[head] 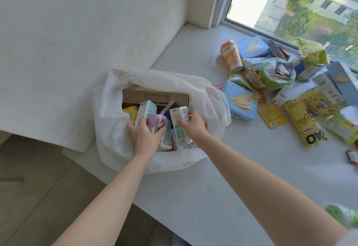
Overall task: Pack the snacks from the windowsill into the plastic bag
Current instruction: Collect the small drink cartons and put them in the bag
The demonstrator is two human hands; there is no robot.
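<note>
While both hands work inside the plastic bag [112,129], we judge the task partly done. The bag stands open at the left end of the windowsill [213,168]. Packed so far: 1 brown cardboard box [155,95], a mint carton [146,110] and several smaller packs.

The left hand [143,136] has its fingers curled round a purple pack [157,121]. The right hand [192,124] has fingers and thumb closed on a white-and-green carton [180,117], which is upright among the packed goods.

Outstanding: a large heap lies on the sill by the window, right of the bag. It includes 1 orange cup [231,55], 1 blue biscuit box [240,100] nearest the bag, 1 green bowl [277,73] and a yellow pouch [306,125]. We estimate most stock is unpacked.
</note>
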